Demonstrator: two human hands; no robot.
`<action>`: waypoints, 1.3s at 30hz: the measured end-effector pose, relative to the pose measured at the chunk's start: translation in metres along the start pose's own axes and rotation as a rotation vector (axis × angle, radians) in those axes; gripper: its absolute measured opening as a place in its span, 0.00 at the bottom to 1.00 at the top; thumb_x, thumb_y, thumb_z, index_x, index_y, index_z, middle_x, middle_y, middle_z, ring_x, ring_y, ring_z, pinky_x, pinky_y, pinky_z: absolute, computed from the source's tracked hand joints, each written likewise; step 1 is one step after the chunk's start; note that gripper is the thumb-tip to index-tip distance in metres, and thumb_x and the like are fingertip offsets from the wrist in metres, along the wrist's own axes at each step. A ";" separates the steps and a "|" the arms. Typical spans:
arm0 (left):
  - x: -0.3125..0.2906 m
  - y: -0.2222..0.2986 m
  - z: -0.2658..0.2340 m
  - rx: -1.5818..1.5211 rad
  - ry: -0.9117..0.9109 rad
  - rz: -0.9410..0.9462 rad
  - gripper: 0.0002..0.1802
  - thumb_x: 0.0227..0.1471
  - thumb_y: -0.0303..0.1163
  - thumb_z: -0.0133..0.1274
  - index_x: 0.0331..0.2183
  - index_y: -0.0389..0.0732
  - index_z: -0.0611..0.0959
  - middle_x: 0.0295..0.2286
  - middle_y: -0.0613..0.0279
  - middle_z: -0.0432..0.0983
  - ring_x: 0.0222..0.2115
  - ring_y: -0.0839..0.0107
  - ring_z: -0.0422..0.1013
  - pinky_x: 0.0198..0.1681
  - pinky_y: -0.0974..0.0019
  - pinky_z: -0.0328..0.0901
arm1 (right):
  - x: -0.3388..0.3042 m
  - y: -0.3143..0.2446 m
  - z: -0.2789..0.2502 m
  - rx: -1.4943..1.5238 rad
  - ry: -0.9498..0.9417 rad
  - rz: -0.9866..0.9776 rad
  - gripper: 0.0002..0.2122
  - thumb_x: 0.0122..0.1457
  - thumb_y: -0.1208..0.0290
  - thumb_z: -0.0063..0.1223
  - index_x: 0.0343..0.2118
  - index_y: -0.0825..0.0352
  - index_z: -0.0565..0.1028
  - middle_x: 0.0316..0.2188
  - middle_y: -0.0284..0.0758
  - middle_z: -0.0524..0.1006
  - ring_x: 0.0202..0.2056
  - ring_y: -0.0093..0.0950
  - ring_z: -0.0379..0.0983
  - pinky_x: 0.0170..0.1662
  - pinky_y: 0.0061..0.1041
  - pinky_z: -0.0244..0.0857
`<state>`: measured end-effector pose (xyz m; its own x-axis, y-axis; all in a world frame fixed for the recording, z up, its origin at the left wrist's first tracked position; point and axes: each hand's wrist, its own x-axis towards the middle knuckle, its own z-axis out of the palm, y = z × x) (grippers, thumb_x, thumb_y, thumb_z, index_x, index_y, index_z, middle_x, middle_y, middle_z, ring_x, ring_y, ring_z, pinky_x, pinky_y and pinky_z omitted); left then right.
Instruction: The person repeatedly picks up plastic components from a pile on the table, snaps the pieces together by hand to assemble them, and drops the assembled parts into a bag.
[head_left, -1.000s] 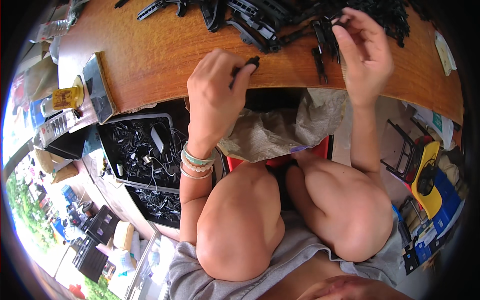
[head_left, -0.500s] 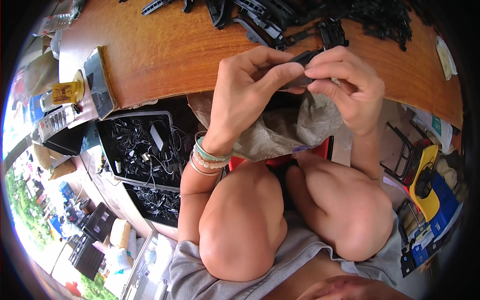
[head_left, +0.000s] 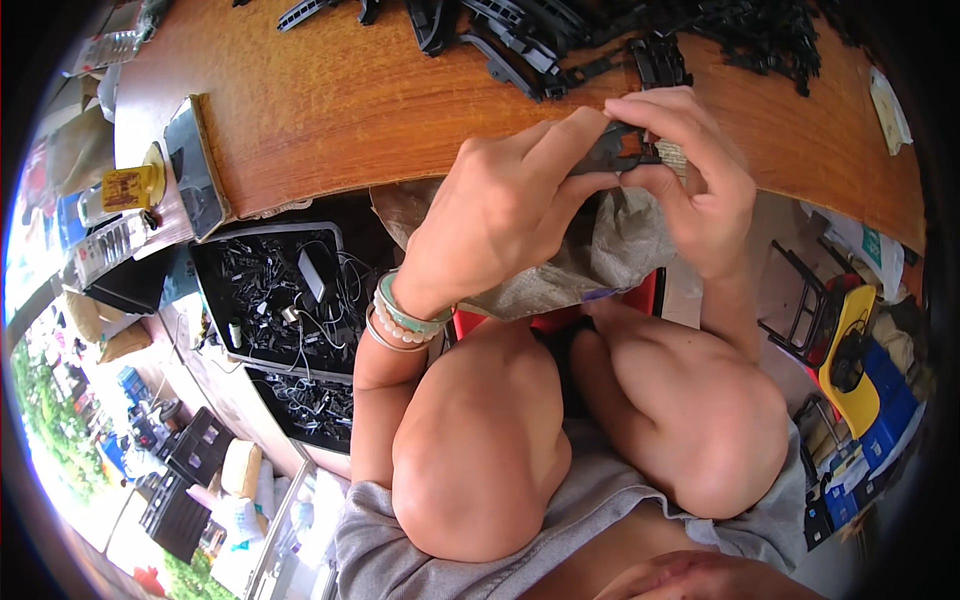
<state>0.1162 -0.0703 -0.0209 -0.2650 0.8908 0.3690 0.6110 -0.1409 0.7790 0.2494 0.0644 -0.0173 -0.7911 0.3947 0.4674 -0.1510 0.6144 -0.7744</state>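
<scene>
Between my two hands, just over the near edge of the wooden table, is a small black plastic part with an open, frame-like end. My left hand grips it from the left, thumb below and fingers above, its back turned up. From the right, my right hand pinches the other end between thumb and forefinger. Some of the part is hidden behind the left fingers. Past my hands, black plastic pieces lie heaped on the table. Below hangs a greyish woven sack, its mouth spread over my lap.
Black bins of small dark parts and white cables stand at lower left. A dark flat tablet-like case and a yellow box sit at the table's left end. To the right is a yellow chair near blue crates.
My left hand has turned over so its back faces up, and the black part has rotated, showing its open frame. The right hand has shifted slightly left.
</scene>
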 end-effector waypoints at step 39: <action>0.003 -0.038 -0.018 0.423 0.138 0.056 0.11 0.38 0.18 0.53 0.30 0.39 0.78 0.29 0.61 0.68 0.33 0.62 0.69 0.29 0.65 0.66 | -0.023 0.010 -0.007 -0.494 -0.113 0.252 0.10 0.44 0.80 0.62 0.23 0.69 0.68 0.24 0.34 0.70 0.29 0.34 0.67 0.32 0.31 0.62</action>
<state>0.0787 -0.0704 -0.0397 -0.3019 0.8171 0.4912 0.8713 0.0273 0.4901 0.2704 0.0664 -0.0332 -0.8293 0.5118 0.2244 0.3248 0.7683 -0.5516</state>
